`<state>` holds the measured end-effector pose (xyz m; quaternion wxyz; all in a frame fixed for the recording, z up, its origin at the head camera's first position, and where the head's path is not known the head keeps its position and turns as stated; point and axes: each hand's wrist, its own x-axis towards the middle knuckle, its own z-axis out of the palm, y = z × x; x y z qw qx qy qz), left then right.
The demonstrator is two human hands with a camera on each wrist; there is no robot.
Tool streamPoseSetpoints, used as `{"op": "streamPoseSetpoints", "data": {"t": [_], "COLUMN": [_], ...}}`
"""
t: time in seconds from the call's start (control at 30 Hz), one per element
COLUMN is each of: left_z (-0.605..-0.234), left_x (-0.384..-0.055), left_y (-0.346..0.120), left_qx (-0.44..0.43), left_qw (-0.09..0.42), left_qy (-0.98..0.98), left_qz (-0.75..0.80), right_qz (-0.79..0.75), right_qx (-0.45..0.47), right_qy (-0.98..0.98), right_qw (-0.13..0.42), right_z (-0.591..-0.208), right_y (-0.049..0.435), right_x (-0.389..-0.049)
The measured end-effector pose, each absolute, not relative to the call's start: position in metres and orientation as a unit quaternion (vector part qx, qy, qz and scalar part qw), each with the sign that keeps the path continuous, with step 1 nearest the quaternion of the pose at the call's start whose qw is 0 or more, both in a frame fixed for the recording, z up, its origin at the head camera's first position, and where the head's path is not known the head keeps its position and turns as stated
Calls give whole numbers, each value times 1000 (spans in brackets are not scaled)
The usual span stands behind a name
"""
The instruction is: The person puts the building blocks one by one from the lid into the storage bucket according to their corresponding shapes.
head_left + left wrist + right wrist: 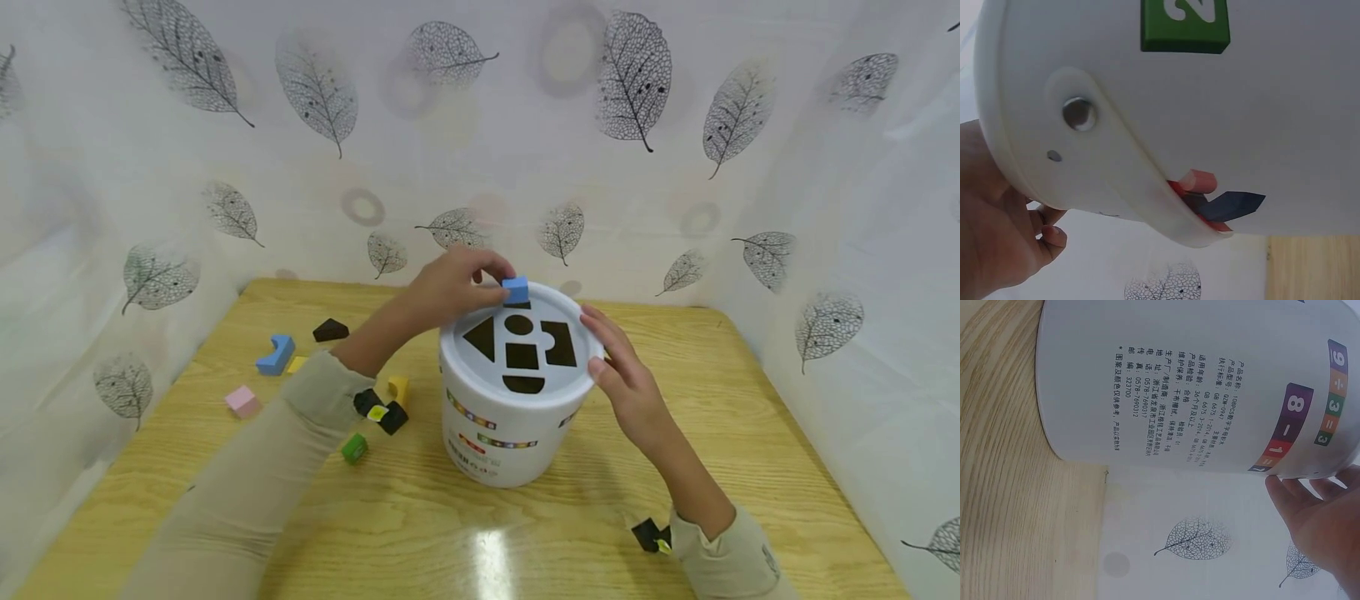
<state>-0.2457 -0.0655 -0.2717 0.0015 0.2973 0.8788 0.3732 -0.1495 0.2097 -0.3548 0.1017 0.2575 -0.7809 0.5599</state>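
A white bucket (480, 433) stands upright, its lid (491, 387) cut with several shaped holes: a triangle, a circle, a square, a notched block and a half-round. At the lid's far edge my left hand (450, 287) pinches a small blue block (516, 289) between thumb and fingers, over a partly covered hole. My right hand (630, 387) rests on the right side of the lid's rim, fingers spread along it. In the left wrist view the left hand (997, 219) shows at the rim, the block hidden. The right wrist view has the right hand (1322, 519) against the bucket's printed wall.
Loose blocks lie left of the bucket: a blue arch (276, 355), a dark brown piece (331, 330), a pink block (242, 402), a green block (355, 448) and a yellow piece (399, 388). A leaf-patterned curtain (480, 150) surrounds the wooden table (420, 533).
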Motion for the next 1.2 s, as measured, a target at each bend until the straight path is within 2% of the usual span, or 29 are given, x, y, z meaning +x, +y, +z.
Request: {"op": "streamPoseSetpoints", "data": {"t": [0.37, 0.83, 1.2], "left_z": [-276, -278, -284], "left_x": [-244, -243, -244], "left_y": [-62, -66, -98], "left_qx": [300, 295, 295], "left_qw": [-30, -19, -54], "left_qy": [896, 893, 863], "left_qz": [328, 340, 408], "right_qz": [564, 561, 561], "right_qx": [256, 262, 260], "right_qy": [-779, -779, -780], "right_qw": [100, 99, 102], "right_z": [-355, -354, -354], "right_y": [208, 207, 209], "right_x": [-149, -149, -149]}}
